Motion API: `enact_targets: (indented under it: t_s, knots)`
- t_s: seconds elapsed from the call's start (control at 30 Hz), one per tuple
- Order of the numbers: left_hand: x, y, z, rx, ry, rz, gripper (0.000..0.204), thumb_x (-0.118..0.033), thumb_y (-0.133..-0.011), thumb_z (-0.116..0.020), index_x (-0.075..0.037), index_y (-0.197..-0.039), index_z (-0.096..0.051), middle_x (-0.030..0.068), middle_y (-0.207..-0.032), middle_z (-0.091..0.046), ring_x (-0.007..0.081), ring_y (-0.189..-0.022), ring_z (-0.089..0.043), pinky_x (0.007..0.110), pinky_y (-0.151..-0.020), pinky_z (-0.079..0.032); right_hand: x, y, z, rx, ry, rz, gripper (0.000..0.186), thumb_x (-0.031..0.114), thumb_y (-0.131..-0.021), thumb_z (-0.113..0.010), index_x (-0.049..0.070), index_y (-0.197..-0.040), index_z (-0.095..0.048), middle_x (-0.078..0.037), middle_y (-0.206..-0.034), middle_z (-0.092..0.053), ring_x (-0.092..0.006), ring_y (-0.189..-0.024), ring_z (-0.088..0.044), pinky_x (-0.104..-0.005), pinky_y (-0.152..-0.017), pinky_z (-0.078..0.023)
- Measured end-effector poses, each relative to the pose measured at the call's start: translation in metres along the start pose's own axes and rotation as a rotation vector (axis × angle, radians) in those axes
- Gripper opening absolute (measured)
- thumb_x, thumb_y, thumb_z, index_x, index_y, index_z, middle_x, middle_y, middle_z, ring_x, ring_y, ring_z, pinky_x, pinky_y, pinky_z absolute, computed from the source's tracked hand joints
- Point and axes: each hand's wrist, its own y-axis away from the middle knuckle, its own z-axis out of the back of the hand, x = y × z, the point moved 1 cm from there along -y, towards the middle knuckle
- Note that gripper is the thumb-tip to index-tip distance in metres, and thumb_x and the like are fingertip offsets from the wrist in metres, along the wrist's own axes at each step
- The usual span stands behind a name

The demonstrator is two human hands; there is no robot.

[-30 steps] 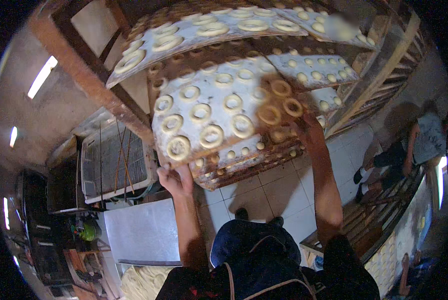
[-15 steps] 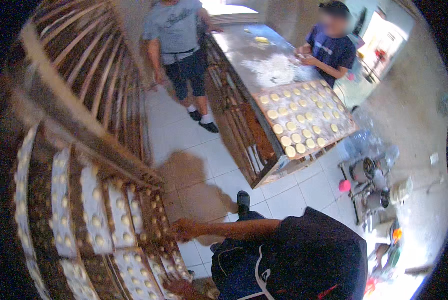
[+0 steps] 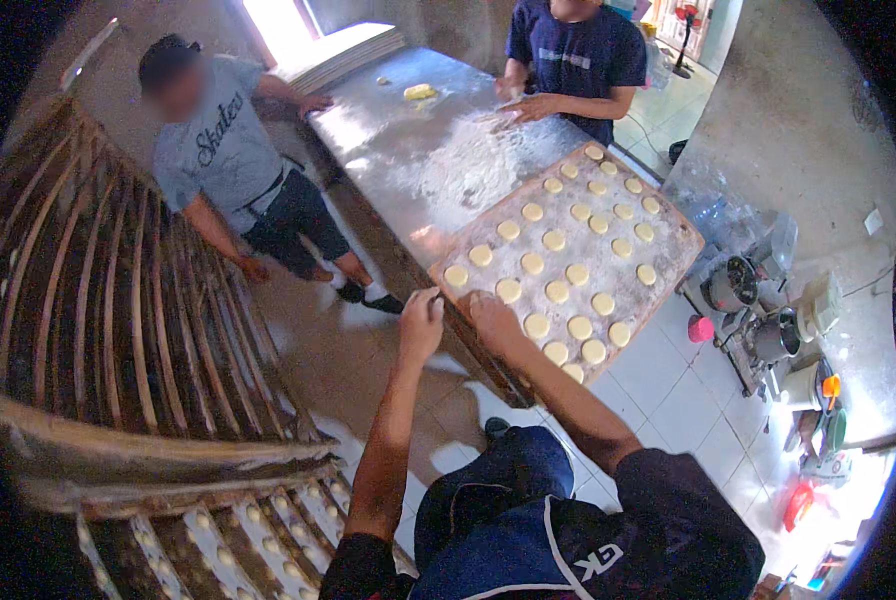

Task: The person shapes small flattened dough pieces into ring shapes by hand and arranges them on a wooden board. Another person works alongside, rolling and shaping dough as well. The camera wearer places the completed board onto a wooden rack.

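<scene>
A large wooden tray (image 3: 608, 262), dusted with flour and set with round pale dough pieces (image 3: 556, 292), lies on the near end of a metal-topped table (image 3: 373, 160). Just off the tray's left corner is my left hand (image 3: 421, 325), its fingers closed; what they hold, if anything, is hidden. My right hand (image 3: 493, 322) rests over the tray's left edge with curled fingers, beside the dough pieces there. Its fingertips are hidden, so what is in them cannot be made out.
Slatted wooden racks (image 3: 118, 290) fill the left side, with dough-laden strips (image 3: 258, 540) lower down. One person (image 3: 233, 150) leans on the table's left side; another (image 3: 578, 60) works behind the flour heap (image 3: 468, 165). Pots (image 3: 776, 335) and a pink container (image 3: 701, 328) stand at right.
I have turned from the rack toward the table. Both my hands have moved from the rack's dough strips to the tray's left edge. The person at left now has a hand on the table.
</scene>
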Motion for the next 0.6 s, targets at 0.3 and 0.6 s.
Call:
enact_targets:
  t_s: [0.3,0.6]
  knots:
    - [0.016,-0.088,-0.051,0.373,-0.314,-0.236,0.047,-0.004,-0.075,-0.067,0.001,-0.120,-0.054,0.0253,-0.114,-0.059,0.0421,-0.108,-0.057,0.046,-0.090,-0.048,-0.005,-0.005,0.041,0.153,-0.510,-0.185,0.032,0.009,-0.083,-0.058,0.002,-0.114,-0.060,-0.019,-0.102,-0.064,-0.0385,-0.094,-0.063,-0.0467,-0.079,-0.051]
    - [0.051,-0.182,-0.002,0.399,0.292,-0.108,0.028,0.000,-0.073,-0.070,-0.003,-0.098,-0.058,0.0182,-0.088,-0.065,0.0373,-0.090,-0.065,0.042,-0.078,-0.051,-0.088,-0.176,0.024,0.016,-0.357,-0.480,0.022,0.015,-0.071,-0.071,0.006,-0.091,-0.072,-0.015,-0.083,-0.070,-0.0331,-0.081,-0.068,-0.0431,-0.075,-0.053]
